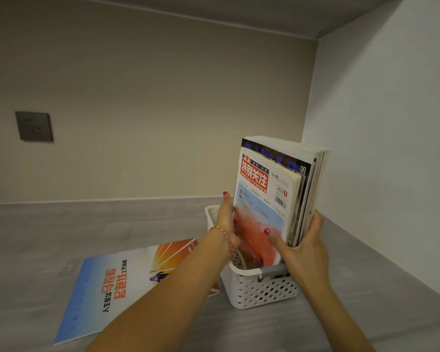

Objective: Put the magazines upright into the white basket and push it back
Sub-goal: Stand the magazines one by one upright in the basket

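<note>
Likely floppy, slick, fairly heavy: upright stack of glossy paper magazines (272, 196) in white perforated plastic basket (254, 290), left hand (228, 224) flat against near cover, right hand (302, 245) clasping right edge low.

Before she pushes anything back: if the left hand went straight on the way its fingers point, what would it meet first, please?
Probably nothing before the back wall: the left hand points up along the magazines' edge; depth is unclear.

The white basket (259, 288) hides the magazines' (269, 194) lower ends
</note>
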